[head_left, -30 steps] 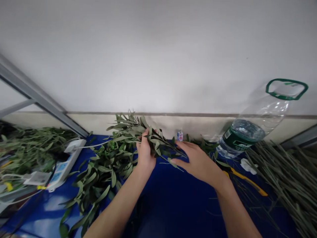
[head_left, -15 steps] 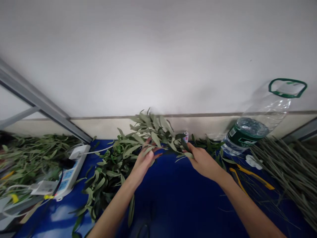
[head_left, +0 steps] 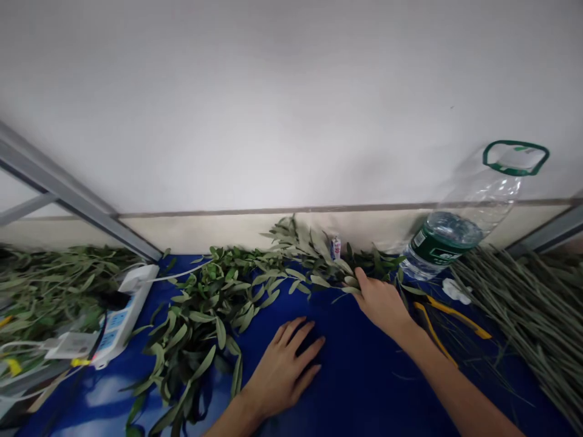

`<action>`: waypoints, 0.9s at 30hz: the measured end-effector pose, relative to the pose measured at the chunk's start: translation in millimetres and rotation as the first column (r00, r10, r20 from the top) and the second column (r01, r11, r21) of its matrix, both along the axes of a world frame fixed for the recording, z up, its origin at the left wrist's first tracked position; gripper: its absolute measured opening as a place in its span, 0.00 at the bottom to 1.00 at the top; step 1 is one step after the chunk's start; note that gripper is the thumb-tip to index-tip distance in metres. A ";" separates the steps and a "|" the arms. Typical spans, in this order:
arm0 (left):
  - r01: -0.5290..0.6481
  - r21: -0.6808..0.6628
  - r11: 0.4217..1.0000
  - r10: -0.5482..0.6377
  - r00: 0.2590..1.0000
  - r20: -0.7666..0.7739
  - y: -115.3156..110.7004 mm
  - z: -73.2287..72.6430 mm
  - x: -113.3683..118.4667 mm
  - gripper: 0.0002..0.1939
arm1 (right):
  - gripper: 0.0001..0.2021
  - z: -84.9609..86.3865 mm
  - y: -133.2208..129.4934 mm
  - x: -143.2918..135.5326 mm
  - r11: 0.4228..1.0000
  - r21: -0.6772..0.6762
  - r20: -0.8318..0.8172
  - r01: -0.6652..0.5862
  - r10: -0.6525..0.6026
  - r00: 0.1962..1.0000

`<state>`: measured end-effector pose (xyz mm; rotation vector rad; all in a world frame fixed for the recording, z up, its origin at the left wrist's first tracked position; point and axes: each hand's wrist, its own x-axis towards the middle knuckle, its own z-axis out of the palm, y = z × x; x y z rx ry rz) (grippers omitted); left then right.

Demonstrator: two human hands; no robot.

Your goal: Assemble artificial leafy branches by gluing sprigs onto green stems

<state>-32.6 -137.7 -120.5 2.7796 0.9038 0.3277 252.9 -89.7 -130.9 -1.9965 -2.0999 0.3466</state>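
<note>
Leafy sprig (head_left: 319, 252) prob. light, bendy, lvs fragile; best held at gathered end, as R hand (head_left: 382, 308) grips; L hand (head_left: 283, 369) empty, spread.

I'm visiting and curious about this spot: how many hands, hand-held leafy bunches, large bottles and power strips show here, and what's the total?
Hands: 2 (left hand, right hand)
Held leafy bunch: 1
Large bottle: 1
Power strip: 1
Total: 5

Matt leaves (head_left: 319, 246) meet a glossy tabletop (head_left: 350, 376).
Dull-surfaced, the leaves reach the right fingers (head_left: 363, 283); the smooth tabletop shines left of the left fingers (head_left: 310, 352). Right of the right fingers are 2 plastic-looking handles (head_left: 461, 317) and a clear, glossy plastic bottle (head_left: 444, 246).
</note>
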 end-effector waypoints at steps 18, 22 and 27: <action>0.176 0.339 0.924 -0.167 0.984 -0.055 77.8 58.7 30.9 0.09 | 0.18 17.2 -29.8 18.8 0.918 0.301 -0.403 0.258 -0.123 0.907; 0.252 0.318 0.914 -0.226 0.967 -0.117 83.1 36.9 73.7 0.11 | 0.17 11.3 -26.9 44.9 0.849 0.279 -0.368 0.448 -0.336 0.867; 0.224 0.351 0.909 -0.209 0.975 -0.080 68.8 20.8 98.4 0.14 | 0.15 3.1 2.0 64.3 0.874 0.219 -0.376 0.434 -0.335 0.864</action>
